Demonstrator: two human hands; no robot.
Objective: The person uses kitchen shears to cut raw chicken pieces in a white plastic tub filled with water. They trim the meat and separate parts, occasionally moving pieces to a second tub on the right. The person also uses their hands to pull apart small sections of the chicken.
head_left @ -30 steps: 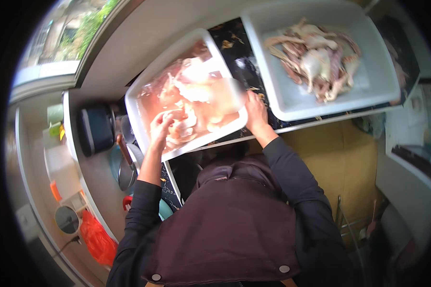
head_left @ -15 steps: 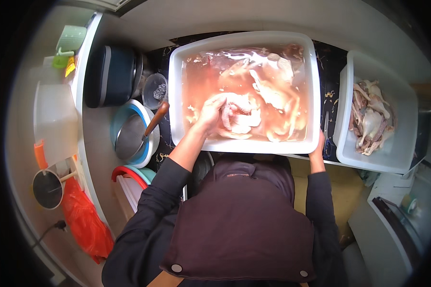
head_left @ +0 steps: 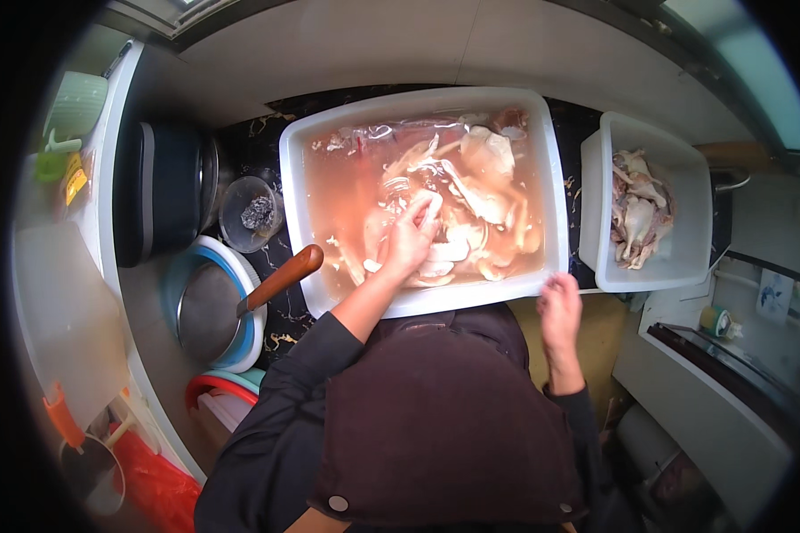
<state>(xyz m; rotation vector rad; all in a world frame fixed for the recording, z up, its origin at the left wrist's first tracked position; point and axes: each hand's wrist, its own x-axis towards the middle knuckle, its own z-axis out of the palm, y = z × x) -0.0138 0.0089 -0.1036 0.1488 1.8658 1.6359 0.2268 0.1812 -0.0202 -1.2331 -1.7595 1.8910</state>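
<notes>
head: tub (head_left: 556, 186) long axis left-right

White tub (head_left: 556, 178) of pinkish water (head_left: 347, 186), black marbled counter (head_left: 267, 258)

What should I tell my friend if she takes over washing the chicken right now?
Left hand: in the big white tub, in the pinkish water, gripping a pale piece of meat.
Right hand: empty, fingers open, at the tub's near rim.
Big tub: many raw pieces soaking.
Small white tub to the right: a pile of pieces, no water visible.
Done: some pieces sit in the small tub.
Left: most pieces remain in the water.
Beside the left arm: a pan with a wooden handle.
</notes>
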